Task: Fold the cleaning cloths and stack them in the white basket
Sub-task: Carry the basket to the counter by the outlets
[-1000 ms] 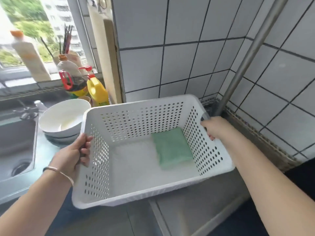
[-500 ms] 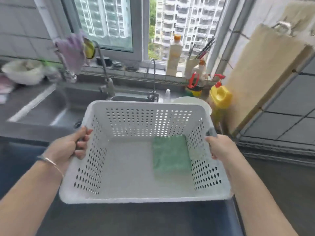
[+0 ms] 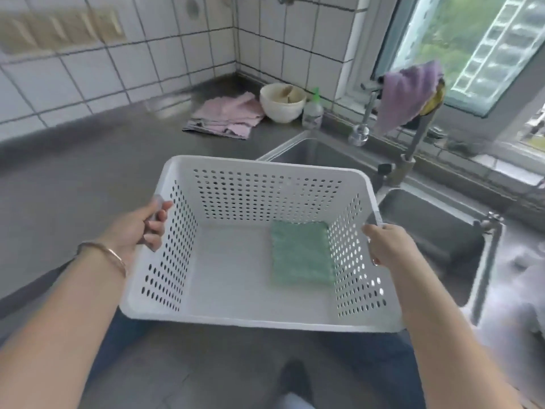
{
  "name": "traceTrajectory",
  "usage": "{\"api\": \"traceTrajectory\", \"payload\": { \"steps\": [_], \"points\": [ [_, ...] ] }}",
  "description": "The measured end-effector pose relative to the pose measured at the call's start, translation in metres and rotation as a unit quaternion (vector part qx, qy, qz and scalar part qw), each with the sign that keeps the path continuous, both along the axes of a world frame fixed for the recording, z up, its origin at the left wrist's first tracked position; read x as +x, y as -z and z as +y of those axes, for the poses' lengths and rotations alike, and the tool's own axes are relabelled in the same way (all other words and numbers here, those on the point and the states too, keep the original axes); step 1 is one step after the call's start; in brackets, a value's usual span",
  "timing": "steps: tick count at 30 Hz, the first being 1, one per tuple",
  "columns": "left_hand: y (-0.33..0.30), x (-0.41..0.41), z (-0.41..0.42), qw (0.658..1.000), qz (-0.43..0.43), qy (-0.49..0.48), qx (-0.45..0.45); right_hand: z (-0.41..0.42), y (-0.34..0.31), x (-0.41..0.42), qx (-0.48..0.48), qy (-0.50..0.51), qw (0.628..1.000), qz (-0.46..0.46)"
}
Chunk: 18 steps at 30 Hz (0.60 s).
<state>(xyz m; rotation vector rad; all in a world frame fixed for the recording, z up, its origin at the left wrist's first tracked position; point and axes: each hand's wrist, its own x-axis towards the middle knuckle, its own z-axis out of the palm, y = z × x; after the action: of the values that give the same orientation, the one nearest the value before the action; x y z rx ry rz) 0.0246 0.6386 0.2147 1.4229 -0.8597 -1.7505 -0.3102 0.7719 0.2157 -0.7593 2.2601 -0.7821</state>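
No readable writing, brand or label on any item; motion blur smears the tiled wall at upper left.

Basket (image 3: 267, 318): white, perforated walls, held in the air in front of the person, above the counter edge and the floor. Left hand (image 3: 136, 231) grips the left short wall near its far end, fingers curled over the rim and reaching inside, thumb outside. Right hand (image 3: 387, 245) grips the right short wall near its far end, fingers wrapped over the rim; fingertips mostly hidden behind the wall. Thin bracelet (image 3: 103, 252) on the left wrist.

Green cloth (image 3: 299, 252): folded to a flat rectangle, lying on the basket floor in the far right part, its right edge against the right wall, just below and inside of the right hand's grip. Not touched by either hand. Rest of the basket floor shows bare white.

Pink cloths (image 3: 228, 115): loose pile on the grey counter (image 3: 88, 160), far side near the wall corner, well apart from the basket. Cream bowl (image 3: 282, 102) just right of the pile, small bottle (image 3: 312, 112) with green cap beside the bowl.

Purple cloth (image 3: 408, 94) draped over the faucet (image 3: 413, 143) at the window. Sink (image 3: 436, 228): two steel basins to the right of the basket; the basket's right far corner overlaps the sink edge in view. Open counter surface lies left of and beyond the basket
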Motion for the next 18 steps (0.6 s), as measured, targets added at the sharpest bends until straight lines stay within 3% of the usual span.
{"api": "traceTrajectory", "payload": {
  "steps": [8, 18],
  "points": [
    [0.004, 0.121, -0.081, 0.982, 0.01, -0.189, -0.009, -0.208, 0.002, 0.089, -0.013, -0.174, 0.985, 0.009],
    [-0.008, 0.235, -0.138, 0.926, -0.024, -0.375, 0.029, -0.411, -0.015, 0.225, 0.016, -0.393, 0.919, -0.033]
  ]
}}
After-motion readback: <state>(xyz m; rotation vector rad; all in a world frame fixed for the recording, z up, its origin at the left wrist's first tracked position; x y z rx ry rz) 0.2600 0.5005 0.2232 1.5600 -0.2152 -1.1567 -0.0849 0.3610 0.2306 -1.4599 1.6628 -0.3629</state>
